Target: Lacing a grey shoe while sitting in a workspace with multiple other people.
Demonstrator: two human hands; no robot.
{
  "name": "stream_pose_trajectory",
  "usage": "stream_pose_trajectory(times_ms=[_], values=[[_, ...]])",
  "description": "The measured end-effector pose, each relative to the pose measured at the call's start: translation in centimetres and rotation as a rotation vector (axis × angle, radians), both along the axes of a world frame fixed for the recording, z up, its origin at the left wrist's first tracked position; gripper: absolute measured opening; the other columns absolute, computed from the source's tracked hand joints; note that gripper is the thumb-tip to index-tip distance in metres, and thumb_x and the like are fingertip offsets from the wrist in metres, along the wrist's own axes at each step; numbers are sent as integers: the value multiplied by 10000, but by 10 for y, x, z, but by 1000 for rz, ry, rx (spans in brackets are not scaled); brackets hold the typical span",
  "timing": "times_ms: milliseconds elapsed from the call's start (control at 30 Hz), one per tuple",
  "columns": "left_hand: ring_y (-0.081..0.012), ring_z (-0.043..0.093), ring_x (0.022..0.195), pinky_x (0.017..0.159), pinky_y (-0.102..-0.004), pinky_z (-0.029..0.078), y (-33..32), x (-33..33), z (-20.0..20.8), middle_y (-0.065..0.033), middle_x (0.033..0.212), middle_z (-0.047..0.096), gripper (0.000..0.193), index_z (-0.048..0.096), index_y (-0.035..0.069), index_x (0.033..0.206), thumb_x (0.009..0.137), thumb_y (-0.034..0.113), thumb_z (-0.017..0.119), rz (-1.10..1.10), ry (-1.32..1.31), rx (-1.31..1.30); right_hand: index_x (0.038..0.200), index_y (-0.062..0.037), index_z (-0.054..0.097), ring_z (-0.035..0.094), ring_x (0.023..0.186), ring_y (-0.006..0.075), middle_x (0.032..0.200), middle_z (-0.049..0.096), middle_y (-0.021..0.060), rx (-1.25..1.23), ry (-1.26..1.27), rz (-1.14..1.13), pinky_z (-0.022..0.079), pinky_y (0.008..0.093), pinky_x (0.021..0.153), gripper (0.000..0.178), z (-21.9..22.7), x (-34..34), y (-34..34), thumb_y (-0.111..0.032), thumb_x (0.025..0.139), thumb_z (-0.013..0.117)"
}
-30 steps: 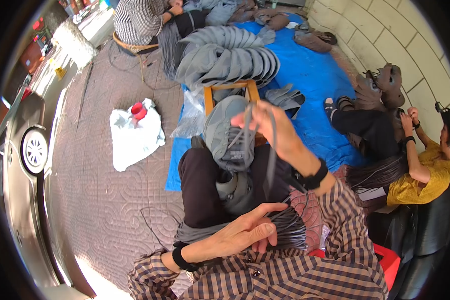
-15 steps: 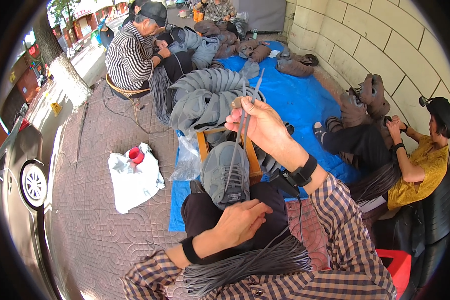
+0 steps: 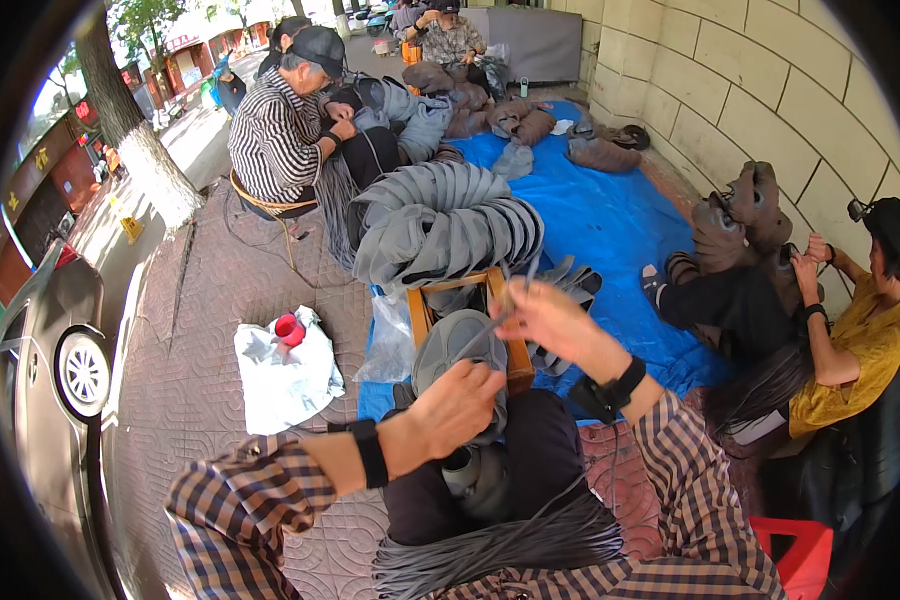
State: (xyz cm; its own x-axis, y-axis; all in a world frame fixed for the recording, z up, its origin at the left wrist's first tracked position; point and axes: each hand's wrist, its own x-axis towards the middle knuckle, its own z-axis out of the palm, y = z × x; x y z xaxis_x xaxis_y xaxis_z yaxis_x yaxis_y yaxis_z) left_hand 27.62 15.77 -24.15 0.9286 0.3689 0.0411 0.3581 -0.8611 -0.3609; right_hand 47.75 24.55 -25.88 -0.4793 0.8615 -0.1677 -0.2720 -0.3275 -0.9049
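Note:
A grey shoe (image 3: 442, 345) rests between my knees against a wooden frame (image 3: 519, 357), its lower part hidden by my left hand. My left hand (image 3: 458, 405) is closed over the shoe's lacing, with its fingertips hidden. From there a grey shoelace (image 3: 478, 340) runs up to my right hand (image 3: 548, 318), which pinches it above the right side of the shoe. The right fingers and the lace ends beyond them are smeared by motion. Across my lap lies a thick bundle of grey shoelaces (image 3: 500, 540).
Beyond the frame, rows of grey shoes (image 3: 440, 230) lie on a blue sheet (image 3: 615, 225). A white bag (image 3: 290, 375) with a red cup (image 3: 290, 330) sits at left. One co-worker (image 3: 280, 140) sits far left, another (image 3: 855, 330) at right by a wall (image 3: 750, 80).
My right hand has come down toward the shoe with the shoelace. My left hand has risen from the shoe's near end and its fingers have closed. The view has shifted slightly.

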Motion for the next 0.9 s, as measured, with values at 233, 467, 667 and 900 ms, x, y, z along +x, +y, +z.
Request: stream_pose_trajectory(times_ms=[233, 467, 667, 900], values=[[-154, 592, 759, 733, -315, 501, -19, -2, -41, -40, 869, 603, 152, 645, -6, 850, 875, 124, 571, 904, -1519, -1856, 875, -22, 599, 571, 647, 83, 752, 596, 17, 189, -206, 46, 460, 220, 594, 330, -85, -13, -93, -317, 997, 511], [-120, 629, 913, 863, -257, 541, -2, -6, -41, -104, 998, 662, 276, 644, -78, 1113, 932, -43, 439, 806, -1209, -1867, 833, 0, 635, 548, 577, 89, 634, 588, 34, 331, -347, -148, 446, 243, 553, 319, -78, -9, -109, -258, 983, 522], [-265, 647, 823, 718, -362, 530, 2, -4, -68, -67, 886, 639, 187, 723, 83, 898, 817, 0, 577, 506, -727, -839, 810, -1, 599, 538, 583, 85, 622, 581, 46, 438, -420, -148, 436, 247, 546, 316, -49, -23, -118, -262, 979, 540], [-250, 604, 721, 603, -350, 463, -26, -10, -77, -26, 798, 593, 58, 665, 99, 768, 786, 71, 618, 587, -792, -685, 814, -17, 615, 532, 600, 64, 663, 594, 18, 396, -284, -78, 425, 211, 555, 320, -44, -19, -120, -272, 990, 533]])
